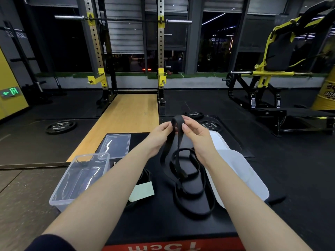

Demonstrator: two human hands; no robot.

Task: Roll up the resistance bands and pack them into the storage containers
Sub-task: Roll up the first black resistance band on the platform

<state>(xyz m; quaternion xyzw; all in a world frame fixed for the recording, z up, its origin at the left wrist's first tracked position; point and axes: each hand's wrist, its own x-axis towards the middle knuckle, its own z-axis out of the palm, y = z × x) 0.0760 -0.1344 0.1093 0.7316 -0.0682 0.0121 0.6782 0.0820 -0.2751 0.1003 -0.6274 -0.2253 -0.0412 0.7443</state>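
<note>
1. So, both sets of fingers are pinching the top loop of a long flat black rubber resistance band [178,122]: left hand [159,137] on one strand, right hand [194,134] on the other, thumbs and fingertips closed tight on it, nothing else held.
2. Only that top fold is up in the air. The rest of the band hangs down and sprawls in loose overlapping loops on the black padded table [163,220] between the forearms.
3. Risk one, I reckon: those loops cross each other, so starting the roll now could drag a tangle or a twist into the coil and it'd come out lumpy.
4. Risk two: rubber springs back. Ease the pinch and the first turn probably pops open.
5. A second dark band [145,178] lies by the left forearm with a pale green paper slip [143,192] on it; the tail could snag that.
6. Two clear plastic storage containers [79,178] sit left, white lids [243,176] right. A fat roll might not fit.
</note>
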